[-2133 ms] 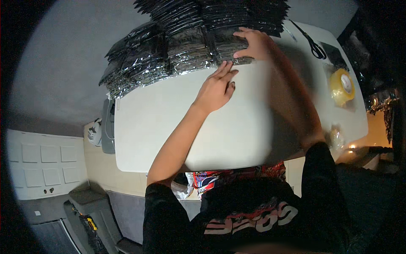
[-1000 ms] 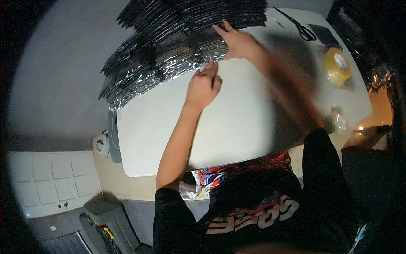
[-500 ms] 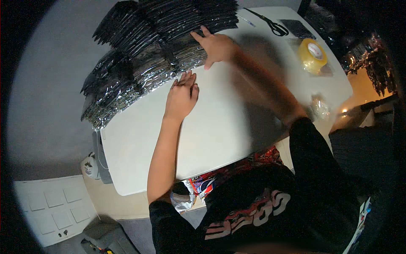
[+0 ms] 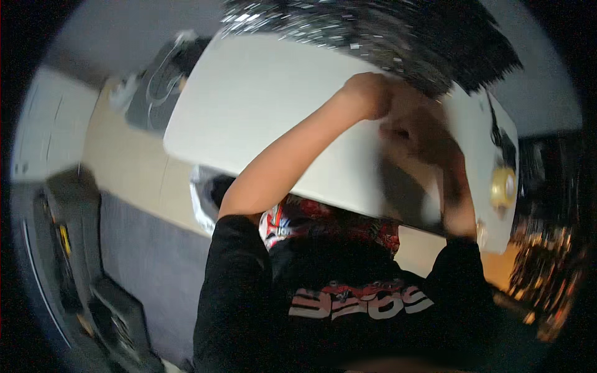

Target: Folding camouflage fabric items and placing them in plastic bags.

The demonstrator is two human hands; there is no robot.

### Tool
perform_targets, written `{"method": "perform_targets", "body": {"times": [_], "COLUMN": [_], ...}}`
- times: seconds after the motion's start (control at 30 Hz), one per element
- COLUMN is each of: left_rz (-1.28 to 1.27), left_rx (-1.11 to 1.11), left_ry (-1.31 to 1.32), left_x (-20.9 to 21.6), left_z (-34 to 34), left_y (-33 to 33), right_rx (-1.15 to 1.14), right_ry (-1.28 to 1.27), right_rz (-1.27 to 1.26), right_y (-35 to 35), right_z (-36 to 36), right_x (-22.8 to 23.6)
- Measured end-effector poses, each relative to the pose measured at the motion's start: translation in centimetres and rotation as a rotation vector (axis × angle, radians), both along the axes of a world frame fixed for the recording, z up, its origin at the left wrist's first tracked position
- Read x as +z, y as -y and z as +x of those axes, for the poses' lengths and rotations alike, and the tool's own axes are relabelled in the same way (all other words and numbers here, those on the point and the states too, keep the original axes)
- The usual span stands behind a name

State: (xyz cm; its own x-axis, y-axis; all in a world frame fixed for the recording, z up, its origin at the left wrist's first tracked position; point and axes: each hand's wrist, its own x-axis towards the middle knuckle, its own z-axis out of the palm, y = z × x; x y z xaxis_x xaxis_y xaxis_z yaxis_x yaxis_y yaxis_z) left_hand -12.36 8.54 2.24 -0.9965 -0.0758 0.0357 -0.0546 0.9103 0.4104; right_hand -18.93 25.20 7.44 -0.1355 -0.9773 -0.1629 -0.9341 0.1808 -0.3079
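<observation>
A large spread of shiny black plastic bags (image 4: 398, 37) in overlapping rows lies along the far side of the white table (image 4: 261, 99). My left hand (image 4: 369, 96) is just short of the bags' near edge. It looks rounded, but its fingertips are lost in blur and shadow. Close beside it, my right hand (image 4: 418, 121) is dark and smeared over the table. Whether either hand holds anything does not show.
A roll of yellowish clear tape (image 4: 502, 186) stands at the table's right end, with blurred black scissors (image 4: 494, 127) beyond it. A cord (image 4: 152, 93) hangs over a grey thing off the left end. Dark glinting items (image 4: 544, 267) fill the right side.
The view has swung, so the bags and table now sit further right. My right hand has left the bags and drawn in beside my left hand, whose fingers were flat before.
</observation>
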Motion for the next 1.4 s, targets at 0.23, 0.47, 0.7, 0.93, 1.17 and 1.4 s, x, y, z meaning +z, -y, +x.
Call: {"method": "perform_targets", "body": {"times": [0.23,0.47,0.7,0.93,1.17,1.4], "left_rz": [0.837,0.799,0.670,0.715,0.917,1.001], "left_rx": [0.239,1.371,1.127,1.540,1.572,1.348], "left_ry": [-0.547,-0.225,0.466,0.603,0.180,0.775], "left_x": [0.8,-8.1,-23.5,-45.1,-55.9,-62.1], "left_z": [27.9,46.0,39.7,36.2,38.9,37.1], "left_y": [6.0,4.6,7.1,11.0,9.2,6.2], "right_rx": [0.515,0.812,0.835,0.841,0.842,0.814], "right_ry": [0.029,0.381,0.412,0.422,0.473,0.524], "right_rz": [-0.190,-0.544,-0.444,-0.365,-0.360,-0.342], "right_y": [5.8,10.8,12.3,12.9,13.0,13.0], "right_z": [12.0,15.9,17.3,17.2,16.6,16.8], "right_x": [-4.2,-7.0,-6.5,-6.2,-7.6,-7.5]}}
